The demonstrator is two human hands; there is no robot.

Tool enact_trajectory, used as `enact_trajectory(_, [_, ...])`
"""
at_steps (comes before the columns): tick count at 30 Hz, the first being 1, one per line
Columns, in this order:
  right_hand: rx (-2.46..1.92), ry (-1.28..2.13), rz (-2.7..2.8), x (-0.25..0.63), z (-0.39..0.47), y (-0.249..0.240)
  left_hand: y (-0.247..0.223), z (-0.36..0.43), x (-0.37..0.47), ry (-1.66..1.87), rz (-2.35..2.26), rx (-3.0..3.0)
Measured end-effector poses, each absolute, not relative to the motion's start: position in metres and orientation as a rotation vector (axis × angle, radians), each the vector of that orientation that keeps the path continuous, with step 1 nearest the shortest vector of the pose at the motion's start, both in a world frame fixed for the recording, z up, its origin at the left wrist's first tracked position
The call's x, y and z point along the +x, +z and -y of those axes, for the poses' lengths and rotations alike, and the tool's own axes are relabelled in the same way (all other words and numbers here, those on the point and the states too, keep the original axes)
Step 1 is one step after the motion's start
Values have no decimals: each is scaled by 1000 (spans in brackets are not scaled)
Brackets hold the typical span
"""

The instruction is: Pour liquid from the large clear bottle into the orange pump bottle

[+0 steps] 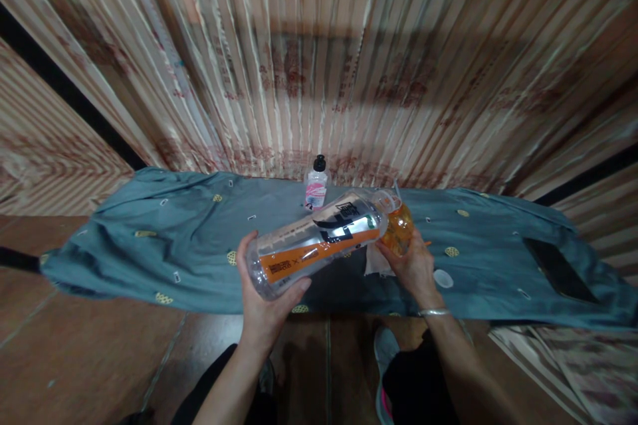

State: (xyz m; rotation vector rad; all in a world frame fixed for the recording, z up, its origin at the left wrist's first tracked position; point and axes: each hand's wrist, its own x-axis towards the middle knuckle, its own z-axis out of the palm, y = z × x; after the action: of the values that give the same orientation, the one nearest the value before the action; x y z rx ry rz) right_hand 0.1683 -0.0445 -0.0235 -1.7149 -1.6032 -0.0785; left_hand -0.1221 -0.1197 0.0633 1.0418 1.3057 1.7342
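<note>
My left hand (269, 302) is wrapped round the base end of a large clear plastic bottle (319, 239) with an orange and silver label. The bottle is tilted, its neck pointing up to the right. My right hand (411, 265) grips a small clear container with orange contents (399, 229), its fingers partly hidden behind it. The bottle's neck meets the top of this container; whether liquid passes between them I cannot tell. Below the container lies a whitish crumpled piece (379, 262), perhaps tissue. Near my right wrist is a round translucent lid-like disc (443, 278).
A small clear bottle with a black cap and pink label (316, 182) stands at the back of the teal cloth-covered bench (199, 226). A dark phone-like slab (561, 270) lies at the right. Striped curtains (319, 66) hang behind, with dark poles at both sides.
</note>
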Motion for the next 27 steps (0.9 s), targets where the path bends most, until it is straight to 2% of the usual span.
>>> enact_trajectory(27, [-1685,-75,1603,167,45,-21,61,118,-123,1755,-1277,1025])
